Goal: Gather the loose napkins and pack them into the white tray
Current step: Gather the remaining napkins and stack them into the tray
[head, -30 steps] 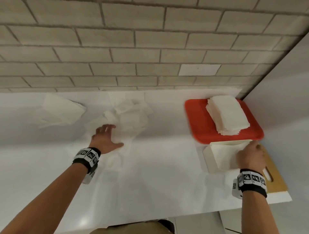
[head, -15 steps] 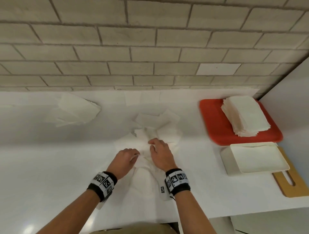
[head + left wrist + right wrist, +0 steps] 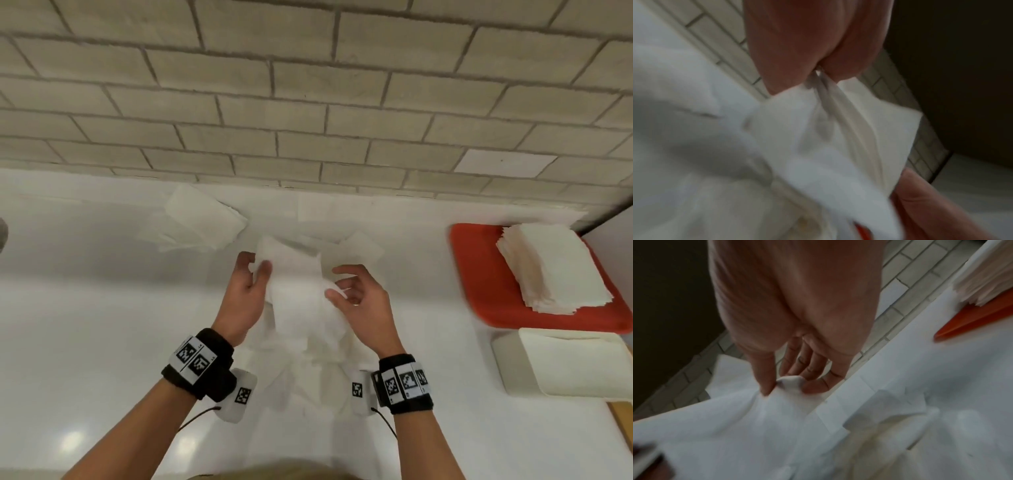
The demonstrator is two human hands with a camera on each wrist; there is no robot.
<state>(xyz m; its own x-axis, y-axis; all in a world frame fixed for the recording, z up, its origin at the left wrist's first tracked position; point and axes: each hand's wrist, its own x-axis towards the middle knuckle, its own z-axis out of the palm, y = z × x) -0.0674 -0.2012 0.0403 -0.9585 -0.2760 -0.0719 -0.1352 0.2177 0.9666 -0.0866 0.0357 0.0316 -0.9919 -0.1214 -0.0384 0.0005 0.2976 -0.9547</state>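
Note:
A bunch of loose white napkins [image 3: 298, 291] is held up between both hands over the white counter. My left hand [image 3: 251, 274] pinches its left edge, thumb in front. My right hand [image 3: 346, 291] pinches the right edge between thumb and forefinger; the right wrist view shows the napkin fold [image 3: 790, 382] caught in that pinch. The left wrist view shows napkin layers [image 3: 828, 113] squeezed between the left fingers. More loose napkins [image 3: 356, 250] lie on the counter behind and under the hands. The white tray [image 3: 565, 368] stands at the right with napkins in it.
A second heap of napkins [image 3: 202, 222] lies at the back left. A red tray [image 3: 479, 274] with a tall napkin stack [image 3: 551, 267] sits behind the white tray. A wooden board [image 3: 623, 421] pokes out at the right edge. A brick wall [image 3: 308, 102] backs the counter.
My right hand left the white tray and came to the middle pile. Both hands then lifted a bunch of napkins off the counter, and the view shifted left.

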